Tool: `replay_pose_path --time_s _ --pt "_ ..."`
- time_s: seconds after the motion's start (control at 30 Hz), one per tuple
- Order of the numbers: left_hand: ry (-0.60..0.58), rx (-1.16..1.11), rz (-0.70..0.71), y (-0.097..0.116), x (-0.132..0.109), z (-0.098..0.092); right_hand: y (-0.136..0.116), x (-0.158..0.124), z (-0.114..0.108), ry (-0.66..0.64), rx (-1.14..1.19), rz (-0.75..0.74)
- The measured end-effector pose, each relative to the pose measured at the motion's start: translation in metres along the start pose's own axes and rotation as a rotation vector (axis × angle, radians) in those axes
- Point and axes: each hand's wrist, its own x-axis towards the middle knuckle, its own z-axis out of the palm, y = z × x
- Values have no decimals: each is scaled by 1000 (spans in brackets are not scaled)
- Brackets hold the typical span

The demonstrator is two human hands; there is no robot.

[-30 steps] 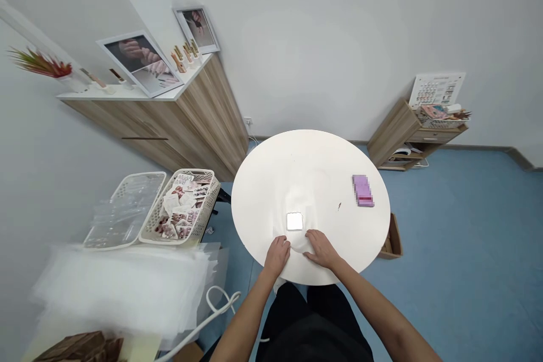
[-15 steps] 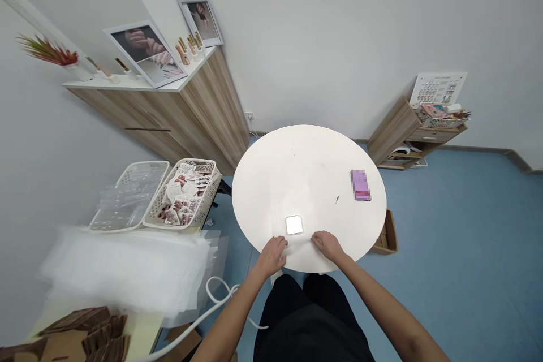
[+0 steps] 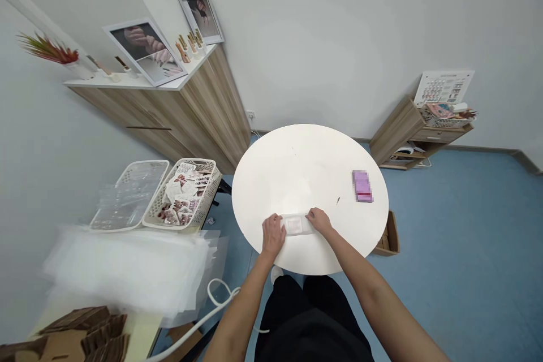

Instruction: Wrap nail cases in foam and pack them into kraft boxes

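Observation:
A thin, whitish, see-through sheet (image 3: 306, 226) lies as a narrow strip near the front edge of the round white table. Under it shows the pale outline of a small, flat white square with rounded corners (image 3: 293, 225); what it is I cannot tell. My left hand (image 3: 274, 233) grips the strip's left end, its fingers curled against the table. At the right end, my right hand (image 3: 319, 220) pinches the upper corner between thumb and fingers.
A pixelated purple item (image 3: 362, 186) lies on the table (image 3: 271, 175) at the right. To the left are a basket of small packets (image 3: 212, 198), a basket of clear plastic (image 3: 127, 168), stacked translucent sheets (image 3: 127, 266) and brown cardboard (image 3: 63, 345). A carton (image 3: 393, 232) stands beyond the table's right edge.
Both hands have moved forward, away from my body, bringing the sheet over the white square. The square lay uncovered before and now shows only faintly through the sheet.

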Motion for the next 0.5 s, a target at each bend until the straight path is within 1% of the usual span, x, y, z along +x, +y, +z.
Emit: replay_pose_path --time_s 0.1,0.13,0.17,0.2,0.27,0.3,0.37,0.43,0.47,0.5 --pt "-193 54 323 16 -13 11 1 5 3 4 -13 -7" --pt "-232 76 384 19 -16 15 1 6 4 5 -17 -11" --pt "-243 102 401 21 -18 18 1 7 5 6 -23 -16" --pt "-235 128 384 22 -18 22 2 8 5 5 -32 -21" --pt "-206 165 303 19 -16 27 1 7 5 10 -55 -40" --pt "-202 171 269 16 -14 30 1 6 5 31 -72 -58" --pt "-216 159 244 9 -10 34 -2 0 4 121 -117 -119" --pt "-238 130 249 3 -5 37 -5 -10 4 210 -163 -251" --pt "-247 113 254 0 -2 38 -6 -16 5 222 -181 -349" --pt "-254 95 259 -3 2 39 -7 -22 6 206 -193 -457"
